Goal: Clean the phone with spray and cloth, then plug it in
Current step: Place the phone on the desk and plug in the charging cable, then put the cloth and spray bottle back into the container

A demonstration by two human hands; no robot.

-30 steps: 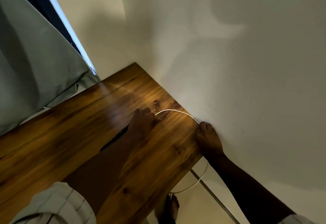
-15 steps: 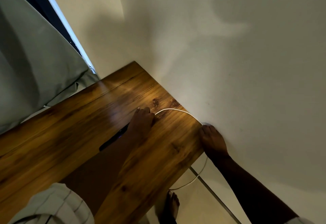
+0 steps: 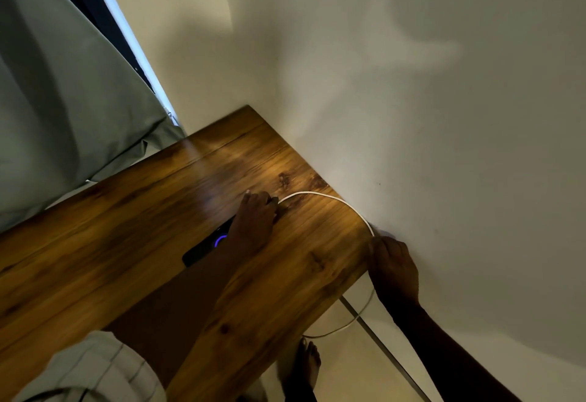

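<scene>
- A pale wall [image 3: 428, 116] fills the right side, and a grey-green curtain [image 3: 63, 100] hangs at the left.
- The wooden table [image 3: 126, 243] runs from lower left up into the corner, its far right edge against the wall.
- The left hand [image 3: 253, 221] reaches across the tabletop with its fingers bent down over the far end of the phone. Whether they pinch the plug there cannot be told.
- The right hand [image 3: 393, 268] is at the table's edge beside the wall, its fingers curled round the cable.
- The phone [image 3: 203, 249] lies flat and dark on the table. Its near end sticks out to the left of the left wrist and its far end is hidden under that hand; a blue ring glows on its screen.
- The cable [image 3: 317, 194], thin and white, arcs from the left fingertips across the wood to the right hand, then drops below the table edge.
- A bare foot [image 3: 306, 366] stands on the floor beneath.
</scene>
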